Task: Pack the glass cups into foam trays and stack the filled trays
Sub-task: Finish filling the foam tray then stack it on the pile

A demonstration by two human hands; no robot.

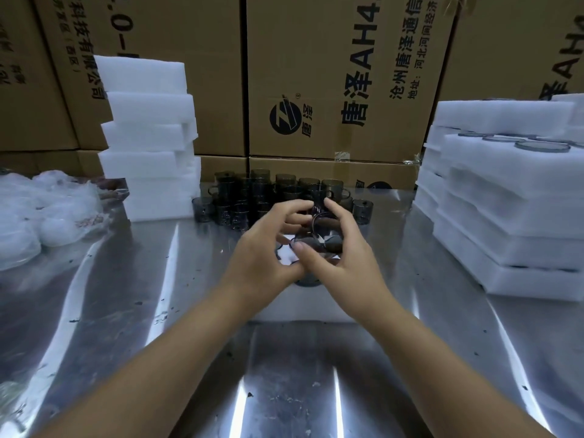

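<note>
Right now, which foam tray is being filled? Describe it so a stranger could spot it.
On the steel table, look at the near middle, between the left foam stack and the right foam stack. The foam tray lies there alone, under the left hand and right hand holding a glass cup. Every other tray sits in a stack.

A: What hems in the foam tray (303, 308)?
B: Left of it, a foam stack (148, 137) and plastic bags (44, 213); right of it, the filled-tray stack (505, 216); behind it, loose cups (271, 194) before cardboard boxes (331, 74); over it, the left hand (265, 248) and right hand (347, 257) holding a cup (317, 216).
A: Open room?
B: The surface (158, 311) in front of the tray, plus lanes between it and each stack.
</note>
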